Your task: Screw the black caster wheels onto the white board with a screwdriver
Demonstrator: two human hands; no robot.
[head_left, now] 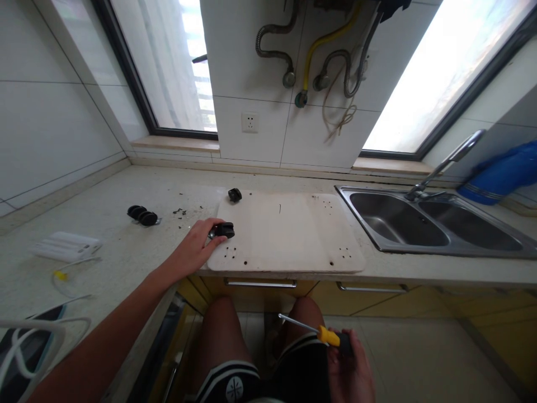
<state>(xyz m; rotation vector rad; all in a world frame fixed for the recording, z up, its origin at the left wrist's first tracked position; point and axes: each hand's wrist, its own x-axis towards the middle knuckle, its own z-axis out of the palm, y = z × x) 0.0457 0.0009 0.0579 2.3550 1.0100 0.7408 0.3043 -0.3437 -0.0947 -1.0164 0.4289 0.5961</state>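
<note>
My left hand [193, 246] is closed on a black caster wheel [225, 229] at the left side of a pale, round-cornered board [283, 235]. Small drilled holes show near the board's corners. Another black caster [235, 195] sits at its far left corner. Low over my lap, my right hand [353, 366] grips a screwdriver [328, 336] by its yellow and black handle, the shaft pointing left. More black casters [142, 215] lie on the counter to the left, and several small dark screws [180, 212] are scattered between them and the board.
A double steel sink [398, 218] with a faucet [444, 162] is set in the counter on the right, a blue bag [503, 173] beyond it. On the left are a white plastic object [67, 246] and white cables [25, 347]. Drawer handles [260, 284] run below the counter's front edge.
</note>
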